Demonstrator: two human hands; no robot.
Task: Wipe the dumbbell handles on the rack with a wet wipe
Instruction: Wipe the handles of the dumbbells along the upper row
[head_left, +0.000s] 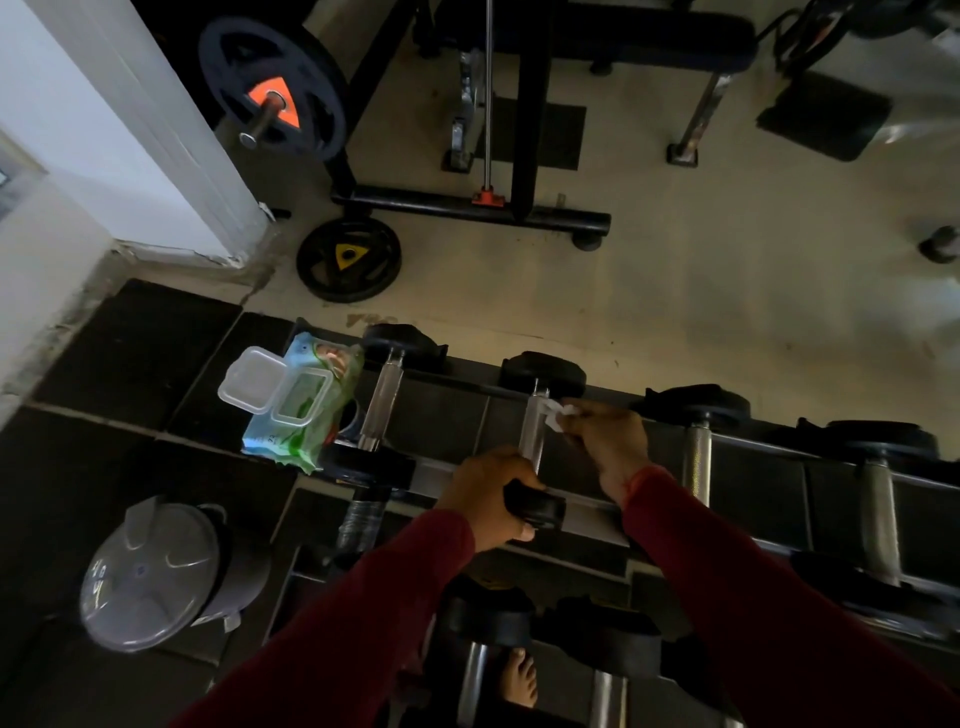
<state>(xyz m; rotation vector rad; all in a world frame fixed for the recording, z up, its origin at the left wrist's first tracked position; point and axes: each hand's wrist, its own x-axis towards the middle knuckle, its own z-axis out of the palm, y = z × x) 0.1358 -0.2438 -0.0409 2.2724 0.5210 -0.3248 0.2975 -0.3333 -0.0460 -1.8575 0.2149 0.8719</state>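
Observation:
A dumbbell with a chrome handle (533, 434) lies across the top tier of the dark rack (763, 470). My left hand (485, 499) grips its near black head (535, 506). My right hand (608, 439) pinches a white wet wipe (558, 413) against the far end of that handle. Another dumbbell with a bare handle (382, 400) lies to the left, and two more (696, 462) (880, 514) lie to the right. A blue-green wet wipe pack (304, 402) with its lid flipped open rests at the rack's left end.
A grey lidded bin (156, 571) stands on the floor at lower left. Lower rack tiers hold more dumbbells (488, 631). Beyond the rack are a weight plate (348, 260) on the floor, a black bench frame (467, 205) and a white pillar (156, 130). A bare foot (519, 675) shows below.

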